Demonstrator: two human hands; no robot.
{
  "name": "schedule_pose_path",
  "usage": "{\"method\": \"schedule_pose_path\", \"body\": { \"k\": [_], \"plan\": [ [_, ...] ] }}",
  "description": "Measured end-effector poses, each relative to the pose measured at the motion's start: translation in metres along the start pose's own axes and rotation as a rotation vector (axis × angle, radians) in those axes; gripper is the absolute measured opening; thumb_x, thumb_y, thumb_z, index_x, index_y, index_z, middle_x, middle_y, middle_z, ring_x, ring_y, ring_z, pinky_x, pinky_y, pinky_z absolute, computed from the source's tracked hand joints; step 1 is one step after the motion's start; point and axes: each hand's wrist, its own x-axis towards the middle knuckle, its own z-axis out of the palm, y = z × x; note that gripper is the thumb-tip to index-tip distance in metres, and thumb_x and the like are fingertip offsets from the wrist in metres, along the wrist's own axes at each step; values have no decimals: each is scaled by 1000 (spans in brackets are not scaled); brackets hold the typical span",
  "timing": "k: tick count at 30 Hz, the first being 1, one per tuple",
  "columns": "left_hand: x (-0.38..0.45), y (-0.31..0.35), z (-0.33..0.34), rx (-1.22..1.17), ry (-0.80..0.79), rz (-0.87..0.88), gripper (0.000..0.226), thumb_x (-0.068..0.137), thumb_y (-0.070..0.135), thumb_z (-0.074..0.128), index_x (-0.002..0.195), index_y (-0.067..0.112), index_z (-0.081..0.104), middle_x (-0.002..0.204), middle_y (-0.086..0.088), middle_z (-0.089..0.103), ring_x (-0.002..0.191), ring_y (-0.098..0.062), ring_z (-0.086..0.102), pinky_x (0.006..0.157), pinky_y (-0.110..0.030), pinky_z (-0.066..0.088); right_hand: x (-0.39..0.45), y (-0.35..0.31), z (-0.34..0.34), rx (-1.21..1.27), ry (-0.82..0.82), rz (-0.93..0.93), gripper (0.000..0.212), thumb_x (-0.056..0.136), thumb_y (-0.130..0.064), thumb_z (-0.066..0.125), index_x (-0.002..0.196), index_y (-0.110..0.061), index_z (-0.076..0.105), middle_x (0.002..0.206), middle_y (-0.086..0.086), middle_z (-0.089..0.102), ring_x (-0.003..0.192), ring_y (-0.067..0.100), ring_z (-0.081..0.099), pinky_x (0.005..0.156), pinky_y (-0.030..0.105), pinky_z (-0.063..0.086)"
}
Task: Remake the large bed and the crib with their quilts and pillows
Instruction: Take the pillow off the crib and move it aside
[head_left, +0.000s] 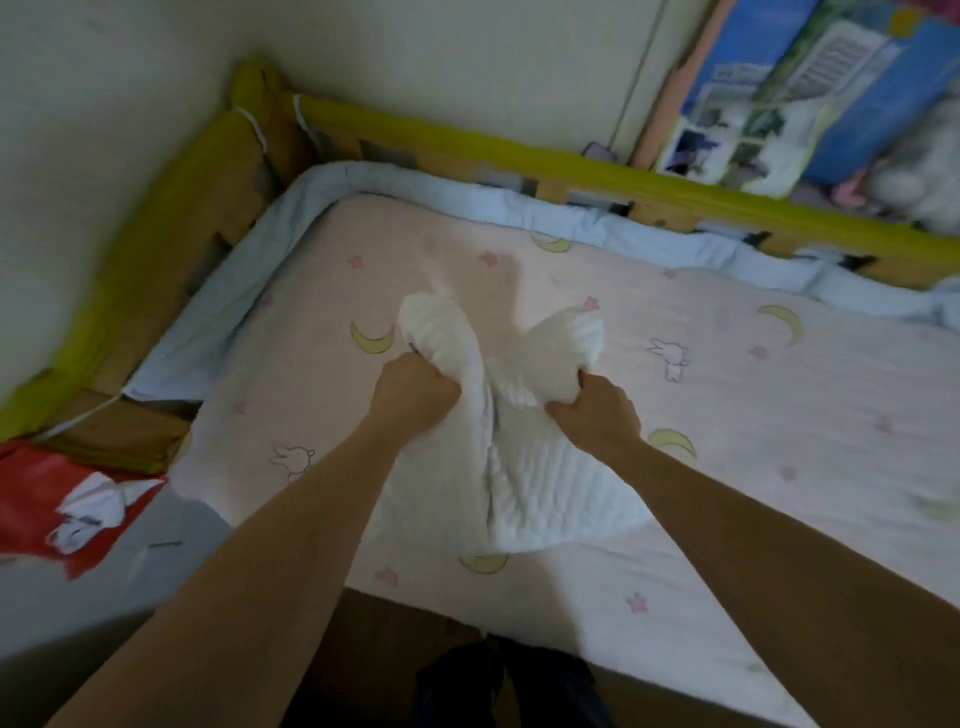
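Over the crib (467, 150), hands grip a blurred, perhaps quilted white cloth (524, 467).

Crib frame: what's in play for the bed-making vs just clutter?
In play: white quilted cloth, gripped by left hand and right hand; pink moon-print crib sheet; blue bumper.

Clutter: red printed fabric at left; blue boxes behind the yellow-padded rail.

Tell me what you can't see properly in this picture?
- White cloth: left hand and right hand bunch it, so its shape is hidden.
- Boxes: blurred, cut by the top edge.
- Red cloth: cut by the left edge.
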Motion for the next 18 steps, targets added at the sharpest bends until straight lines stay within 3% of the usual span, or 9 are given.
{"method": "schedule_pose_path", "body": {
  "k": [2,5,10,14,18],
  "plan": [
    [-27,37,2,128,-54,165,20,83,21,58,86,2,61,90,-16,65,83,-30,62,60,-25,38,-38,32,-36,11,51,85,41,85,-36,62,118,-12,57,108,11,66,98,33,62,75,34,48],
    [-85,104,27,272,-119,431,29,86,26,57,101,2,64,100,-18,67,95,-34,64,68,-26,40,-107,90,-93,85,153,261,50,85,-41,62,127,-14,53,118,11,62,108,32,58,81,33,46],
    [-174,205,81,387,-216,691,45,89,30,61,121,-2,58,120,-21,62,110,-36,59,84,-32,46,-202,177,-152,169,379,387,38,86,-39,60,118,-17,58,115,10,65,104,32,59,77,32,45],
    [-249,295,139,516,-226,897,55,90,38,60,127,-2,54,126,-21,59,116,-36,56,89,-34,46,-278,261,-204,225,567,502,38,87,-38,58,121,-21,59,114,7,66,102,30,61,78,33,46],
    [-329,380,219,540,-259,1062,60,86,37,61,134,3,49,130,-20,55,118,-35,54,92,-35,45,-352,357,-247,251,739,605,29,85,-34,59,109,-17,64,103,10,69,94,33,63,75,38,51]
  ]
}}
